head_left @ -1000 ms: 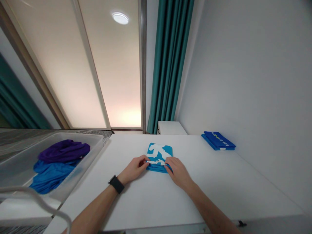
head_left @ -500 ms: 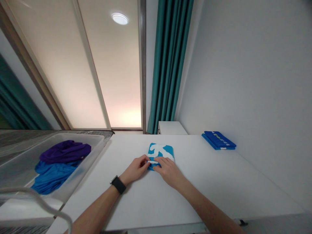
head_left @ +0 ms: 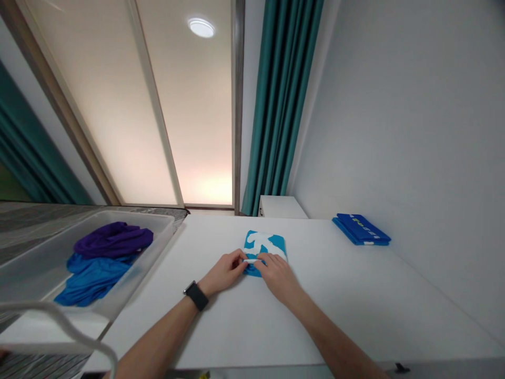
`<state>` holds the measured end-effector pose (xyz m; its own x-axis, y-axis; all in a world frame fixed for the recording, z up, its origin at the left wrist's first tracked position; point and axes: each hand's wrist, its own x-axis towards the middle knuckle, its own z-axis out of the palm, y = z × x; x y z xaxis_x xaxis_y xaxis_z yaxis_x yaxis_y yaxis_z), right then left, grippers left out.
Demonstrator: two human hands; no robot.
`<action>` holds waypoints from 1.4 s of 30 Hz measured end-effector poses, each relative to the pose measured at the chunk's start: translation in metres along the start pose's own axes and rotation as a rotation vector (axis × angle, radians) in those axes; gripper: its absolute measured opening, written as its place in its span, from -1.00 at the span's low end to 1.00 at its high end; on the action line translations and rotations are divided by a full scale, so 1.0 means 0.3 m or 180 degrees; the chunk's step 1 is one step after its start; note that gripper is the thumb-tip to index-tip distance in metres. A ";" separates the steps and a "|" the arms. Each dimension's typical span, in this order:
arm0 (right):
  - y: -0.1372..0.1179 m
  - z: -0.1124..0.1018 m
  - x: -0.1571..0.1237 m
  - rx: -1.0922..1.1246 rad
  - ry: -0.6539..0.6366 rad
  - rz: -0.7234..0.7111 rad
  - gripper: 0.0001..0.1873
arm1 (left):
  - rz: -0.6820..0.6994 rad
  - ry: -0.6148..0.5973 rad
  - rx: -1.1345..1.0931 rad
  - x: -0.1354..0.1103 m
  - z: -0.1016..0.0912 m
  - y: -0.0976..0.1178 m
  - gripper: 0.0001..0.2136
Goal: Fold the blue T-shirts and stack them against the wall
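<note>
A small folded blue-and-white cloth lies on the white table in front of me. My left hand, with a black watch at its wrist, pinches the cloth's left side near a rolled white strip. My right hand is closed on the same strip from the right, thumb below and bent fingers over the top. Its fingers cover part of the cloth's lower right. What kind of garment the cloth is, I cannot tell.
A folded dark blue cloth with printed lettering rests at the table's right, by the wall. At the left stands a translucent bin holding a purple cloth and a blue cloth. A grey-white tube curves across the lower left.
The view has shifted slightly, so most things sit a little further right. Both hands stay at the cloth's near part, and its white strip looks a bit straighter between them.
</note>
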<state>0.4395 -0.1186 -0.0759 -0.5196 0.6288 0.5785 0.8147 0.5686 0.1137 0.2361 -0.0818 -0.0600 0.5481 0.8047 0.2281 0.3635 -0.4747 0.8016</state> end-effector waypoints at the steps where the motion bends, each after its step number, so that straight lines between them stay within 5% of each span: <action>1: 0.002 0.001 0.000 -0.0005 -0.0022 -0.0020 -0.82 | -0.0003 -0.0013 -0.0006 0.000 0.000 -0.001 -0.69; 20: -0.012 0.022 -0.004 -0.0335 -0.0076 0.0035 -0.91 | -0.0030 -0.0047 0.0154 -0.001 0.022 -0.027 -0.87; 30: -0.014 0.038 -0.014 0.0146 0.0410 -0.0027 -0.89 | -0.0020 -0.0053 0.0191 -0.001 0.021 -0.022 -0.85; 38: -0.012 0.026 -0.014 0.0033 0.0121 -0.0060 -0.86 | 0.0068 -0.0031 0.0169 -0.002 0.017 -0.024 -0.92; 42: -0.002 0.005 -0.030 0.0278 0.0112 0.0147 -0.88 | 0.0461 0.0140 0.0933 -0.026 -0.002 -0.011 -0.94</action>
<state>0.4433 -0.1238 -0.0824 -0.4714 0.6371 0.6098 0.8112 0.5845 0.0165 0.2303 -0.0862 -0.0642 0.5791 0.7330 0.3567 0.4891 -0.6625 0.5674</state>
